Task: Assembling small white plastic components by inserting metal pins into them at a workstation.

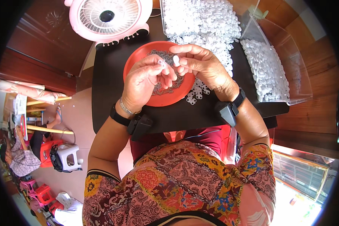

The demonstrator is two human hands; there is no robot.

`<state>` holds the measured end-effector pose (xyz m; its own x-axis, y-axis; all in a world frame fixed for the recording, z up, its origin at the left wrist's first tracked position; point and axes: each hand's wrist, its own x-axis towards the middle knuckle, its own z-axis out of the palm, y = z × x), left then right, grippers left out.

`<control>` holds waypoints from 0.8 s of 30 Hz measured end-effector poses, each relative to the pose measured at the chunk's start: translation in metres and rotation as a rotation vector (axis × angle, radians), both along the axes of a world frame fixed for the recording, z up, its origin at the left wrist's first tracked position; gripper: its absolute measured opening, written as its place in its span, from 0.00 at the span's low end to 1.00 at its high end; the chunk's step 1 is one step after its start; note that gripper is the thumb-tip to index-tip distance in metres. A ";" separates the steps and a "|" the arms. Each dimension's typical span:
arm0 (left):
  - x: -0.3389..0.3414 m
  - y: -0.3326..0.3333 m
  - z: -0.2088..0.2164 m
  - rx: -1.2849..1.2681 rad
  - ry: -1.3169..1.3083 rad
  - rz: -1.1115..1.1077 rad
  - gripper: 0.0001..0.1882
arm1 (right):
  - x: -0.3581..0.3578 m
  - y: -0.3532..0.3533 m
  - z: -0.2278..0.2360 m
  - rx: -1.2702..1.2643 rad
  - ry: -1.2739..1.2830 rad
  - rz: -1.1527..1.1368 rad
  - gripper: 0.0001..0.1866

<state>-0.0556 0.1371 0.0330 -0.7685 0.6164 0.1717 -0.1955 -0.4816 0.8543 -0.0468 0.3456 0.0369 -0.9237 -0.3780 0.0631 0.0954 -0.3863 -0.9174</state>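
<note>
Above the red bowl (165, 101) of grey pins (162, 90), the left hand (144, 75) pinches a small clear piece (162, 63) between thumb and fingers, and the right hand (203, 64) grasps a white oval tab (176, 60). Loose pieces (198, 92) lie right of the bowl; a pink fan (107, 16) stands beyond its left side.

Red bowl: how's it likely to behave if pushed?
The red bowl looks wide and low, so it would probably slide rather than tip. Its smooth, plastic-looking wall suggests it may flex slightly when gripped. The many loose grey pieces inside would likely shift, and may make it heavier than it looks.
</note>
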 end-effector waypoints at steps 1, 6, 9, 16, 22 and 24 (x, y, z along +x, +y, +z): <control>0.001 0.001 0.000 -0.001 0.001 0.000 0.10 | 0.000 0.000 -0.001 -0.001 0.001 0.000 0.13; 0.007 0.006 0.004 -0.122 -0.007 -0.005 0.10 | 0.005 -0.007 0.002 0.169 0.197 -0.060 0.11; 0.007 0.007 0.002 -0.114 -0.044 0.027 0.10 | 0.004 -0.008 -0.004 0.086 0.226 -0.063 0.07; 0.003 0.006 -0.001 -0.093 -0.039 0.109 0.10 | 0.000 -0.002 -0.006 0.176 0.179 -0.148 0.06; 0.004 0.004 0.000 -0.192 -0.046 0.171 0.10 | 0.004 -0.001 0.003 0.348 0.120 -0.048 0.05; 0.003 0.004 -0.001 -0.296 0.036 0.251 0.10 | 0.003 -0.002 0.003 0.248 0.078 -0.111 0.05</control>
